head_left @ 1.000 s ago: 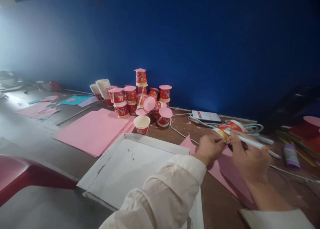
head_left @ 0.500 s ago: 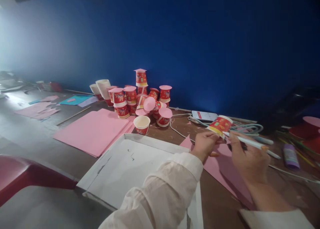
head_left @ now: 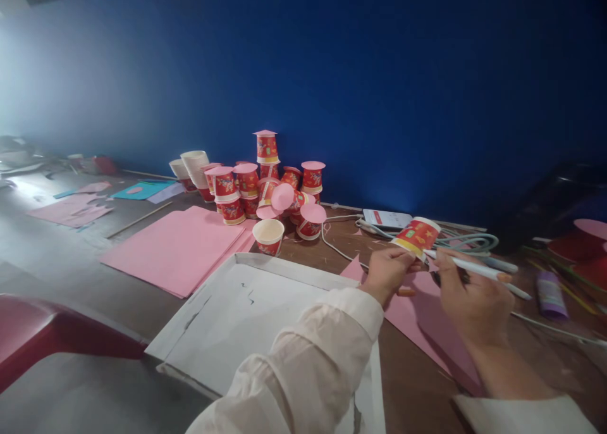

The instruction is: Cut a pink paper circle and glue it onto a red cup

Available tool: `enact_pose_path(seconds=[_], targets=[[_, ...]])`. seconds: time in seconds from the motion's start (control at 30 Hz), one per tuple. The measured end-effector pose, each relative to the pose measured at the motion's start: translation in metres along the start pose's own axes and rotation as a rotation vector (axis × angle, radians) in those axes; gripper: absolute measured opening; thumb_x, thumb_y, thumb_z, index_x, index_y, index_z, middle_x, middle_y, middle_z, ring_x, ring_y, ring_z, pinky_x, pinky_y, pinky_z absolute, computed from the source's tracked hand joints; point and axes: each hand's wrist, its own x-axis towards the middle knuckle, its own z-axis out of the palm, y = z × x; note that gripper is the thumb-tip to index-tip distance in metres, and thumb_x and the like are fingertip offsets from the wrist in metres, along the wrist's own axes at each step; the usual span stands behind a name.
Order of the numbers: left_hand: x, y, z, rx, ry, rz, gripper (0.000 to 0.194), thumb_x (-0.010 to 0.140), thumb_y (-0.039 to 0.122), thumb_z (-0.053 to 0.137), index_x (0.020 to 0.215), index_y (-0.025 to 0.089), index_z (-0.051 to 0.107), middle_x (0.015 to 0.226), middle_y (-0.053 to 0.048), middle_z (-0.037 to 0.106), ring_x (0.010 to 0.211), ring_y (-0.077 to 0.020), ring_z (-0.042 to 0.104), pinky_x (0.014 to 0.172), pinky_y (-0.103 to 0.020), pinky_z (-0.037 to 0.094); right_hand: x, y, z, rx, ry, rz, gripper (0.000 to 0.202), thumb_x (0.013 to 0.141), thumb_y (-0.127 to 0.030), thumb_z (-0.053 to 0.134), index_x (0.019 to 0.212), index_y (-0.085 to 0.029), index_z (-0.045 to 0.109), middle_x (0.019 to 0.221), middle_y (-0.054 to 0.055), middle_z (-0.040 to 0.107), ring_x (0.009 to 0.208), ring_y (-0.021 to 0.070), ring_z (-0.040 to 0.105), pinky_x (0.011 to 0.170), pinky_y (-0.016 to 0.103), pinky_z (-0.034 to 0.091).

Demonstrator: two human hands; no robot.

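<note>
Tilted above the table is a red paper cup [head_left: 419, 234] with a yellow band, gripped near its lower end by my left hand [head_left: 389, 272]. My right hand [head_left: 478, 301] is closed around a white pen [head_left: 474, 268], whose tip points at the cup's edge and seems to touch it. Under both hands lies a pink paper sheet [head_left: 427, 320]. A second red paper cup [head_left: 269, 238] stands mouth up, left of my hands. Behind it, several red cups [head_left: 226, 184] are piled upside down, many topped with pink paper discs [head_left: 313, 213].
A white shallow box lid [head_left: 265, 314] lies before my left arm, beside stacked pink sheets [head_left: 175, 247]. A phone [head_left: 386, 219] and coiled cable [head_left: 474, 243] rest near the blue wall. At right lies a purple glue stick [head_left: 551, 295]. A red chair [head_left: 42, 326] stands lower left.
Almost nothing differs. The view has shifted very slightly, and both hands keep their hold on the cup and the pen.
</note>
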Motion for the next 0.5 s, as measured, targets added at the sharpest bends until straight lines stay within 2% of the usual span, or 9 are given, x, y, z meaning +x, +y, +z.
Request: enact_pose_path(seconds=[0.27, 0.5], targets=[[0.0007, -0.0035, -0.0012, 0.067, -0.015, 0.009, 0.009, 0.083, 0.025, 0.072, 0.087, 0.018, 0.076, 0.094, -0.007, 0.076, 0.096, -0.0218, 0.071, 0.066, -0.030, 0.062, 0.0025, -0.0018, -0.0027, 0.030, -0.023, 0.009, 0.044, 0.107, -0.047, 0.052, 0.104, -0.016, 0.084, 0.098, 0.017, 0.084, 0.092, 0.0364, 0.079, 0.074, 0.041, 0.053], [-0.0033, -0.0023, 0.0004, 0.122, -0.021, 0.013, 0.010, 0.082, 0.027, 0.071, 0.084, 0.017, 0.074, 0.088, -0.005, 0.070, 0.090, -0.0188, 0.066, 0.068, -0.028, 0.059, 0.0003, 0.0004, -0.0014, 0.005, -0.028, 0.020, 0.046, 0.107, -0.050, 0.052, 0.104, -0.016, 0.084, 0.097, 0.018, 0.084, 0.089, 0.0381, 0.078, 0.077, 0.045, 0.054]])
